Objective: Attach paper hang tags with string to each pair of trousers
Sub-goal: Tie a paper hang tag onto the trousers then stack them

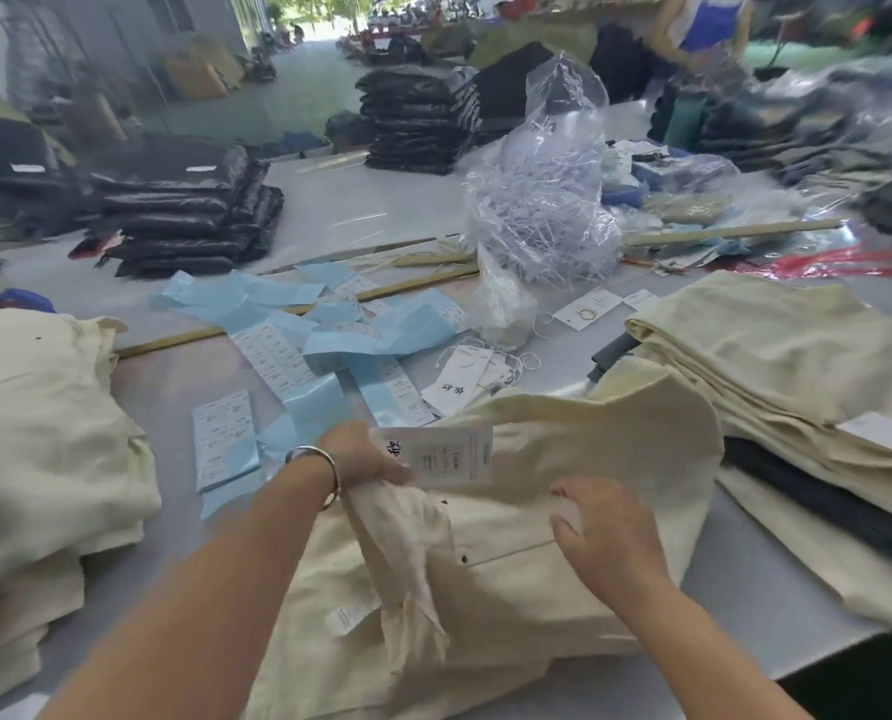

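A pair of cream trousers (527,579) lies in front of me on the grey table (745,589), its far part lifted in a fold. My left hand (366,457), a metal bangle on the wrist, grips a bunch of the cream cloth together with a white paper hang tag (444,457) that sticks out to the right. My right hand (605,532) rests on the trousers to the right of the tag, fingers bent; blur hides whether they pinch the cloth. More white hang tags with string (464,379) lie just beyond the trousers.
Stacks of folded cream trousers stand at the left (33,459) and right (776,356). Blue and white sticker sheets (324,335) litter the middle. A clear plastic bag of strings (542,200) stands behind. Black bagged garments (184,210) are piled further back.
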`<state>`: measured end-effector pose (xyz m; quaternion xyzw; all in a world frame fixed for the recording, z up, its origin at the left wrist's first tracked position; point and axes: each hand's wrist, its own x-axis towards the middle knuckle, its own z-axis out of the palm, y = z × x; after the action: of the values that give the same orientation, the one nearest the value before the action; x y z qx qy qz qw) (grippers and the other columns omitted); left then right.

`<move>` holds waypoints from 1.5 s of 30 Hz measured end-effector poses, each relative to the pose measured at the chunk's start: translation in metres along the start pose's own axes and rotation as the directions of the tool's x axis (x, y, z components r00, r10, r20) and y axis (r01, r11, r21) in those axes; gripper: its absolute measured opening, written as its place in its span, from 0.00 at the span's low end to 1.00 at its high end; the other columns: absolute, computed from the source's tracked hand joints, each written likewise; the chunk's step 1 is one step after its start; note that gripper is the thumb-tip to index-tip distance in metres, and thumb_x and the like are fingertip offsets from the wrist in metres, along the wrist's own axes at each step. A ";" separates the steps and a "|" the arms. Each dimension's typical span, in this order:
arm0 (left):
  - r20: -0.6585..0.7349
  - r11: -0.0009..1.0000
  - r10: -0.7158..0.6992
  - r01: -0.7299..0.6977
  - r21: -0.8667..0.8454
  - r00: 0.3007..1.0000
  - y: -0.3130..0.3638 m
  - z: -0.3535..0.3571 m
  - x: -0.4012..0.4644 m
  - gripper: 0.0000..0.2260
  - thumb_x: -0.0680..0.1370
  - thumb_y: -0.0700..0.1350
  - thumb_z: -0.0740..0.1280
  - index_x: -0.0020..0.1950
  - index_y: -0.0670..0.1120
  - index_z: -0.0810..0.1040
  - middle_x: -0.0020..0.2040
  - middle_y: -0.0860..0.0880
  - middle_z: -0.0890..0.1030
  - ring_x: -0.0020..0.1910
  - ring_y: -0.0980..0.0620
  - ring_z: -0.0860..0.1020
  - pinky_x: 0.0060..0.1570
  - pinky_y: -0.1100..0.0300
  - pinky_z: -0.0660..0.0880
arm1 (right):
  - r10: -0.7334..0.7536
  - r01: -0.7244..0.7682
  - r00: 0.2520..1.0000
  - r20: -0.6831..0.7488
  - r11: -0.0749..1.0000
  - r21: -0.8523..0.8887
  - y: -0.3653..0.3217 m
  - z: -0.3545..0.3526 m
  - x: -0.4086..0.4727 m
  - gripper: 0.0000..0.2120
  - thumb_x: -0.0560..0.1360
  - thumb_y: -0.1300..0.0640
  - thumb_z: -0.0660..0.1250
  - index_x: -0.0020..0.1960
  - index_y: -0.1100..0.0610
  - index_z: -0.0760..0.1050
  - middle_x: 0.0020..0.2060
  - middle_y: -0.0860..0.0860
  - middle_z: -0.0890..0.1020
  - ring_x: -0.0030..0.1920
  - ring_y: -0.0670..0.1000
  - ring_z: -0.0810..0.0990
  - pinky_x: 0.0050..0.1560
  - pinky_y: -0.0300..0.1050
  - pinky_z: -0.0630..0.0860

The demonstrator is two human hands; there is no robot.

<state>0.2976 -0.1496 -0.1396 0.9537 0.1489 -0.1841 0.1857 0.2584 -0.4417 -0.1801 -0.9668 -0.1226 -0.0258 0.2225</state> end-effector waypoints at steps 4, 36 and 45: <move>-0.081 0.944 -0.119 0.138 0.299 0.990 -0.037 0.058 0.002 0.38 0.65 0.67 0.70 0.68 0.49 0.66 0.67 0.45 0.70 0.67 0.44 0.67 0.61 0.49 0.70 | 0.079 0.016 0.953 0.292 0.950 -0.311 0.001 0.021 -0.012 0.25 0.78 0.40 0.56 0.74 0.43 0.61 0.76 0.44 0.59 0.75 0.48 0.55 0.72 0.56 0.52; -0.075 0.119 0.568 -0.171 -0.978 0.820 0.194 -0.002 -0.087 0.16 0.68 0.46 0.71 0.55 0.43 0.83 0.51 0.41 0.83 0.52 0.41 0.81 0.55 0.52 0.79 | 0.175 -0.274 0.948 0.266 0.020 0.962 0.040 -0.134 -0.063 0.33 0.57 0.57 0.80 0.62 0.57 0.79 0.55 0.57 0.83 0.53 0.53 0.84 0.46 0.44 0.80; -0.579 -0.015 0.582 -0.705 -0.709 0.571 0.341 -0.046 -0.093 0.14 0.66 0.43 0.78 0.51 0.53 0.85 0.47 0.48 0.86 0.45 0.50 0.85 0.40 0.60 0.79 | 0.206 0.059 0.962 -0.178 0.482 0.874 0.134 -0.320 0.047 0.36 0.62 0.76 0.67 0.69 0.62 0.67 0.58 0.67 0.78 0.55 0.64 0.80 0.56 0.60 0.78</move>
<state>0.3485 -0.4538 0.0399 0.6449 -0.2237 0.0914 0.7251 0.3389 -0.6878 0.0557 -0.7117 -0.0464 -0.0765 0.6968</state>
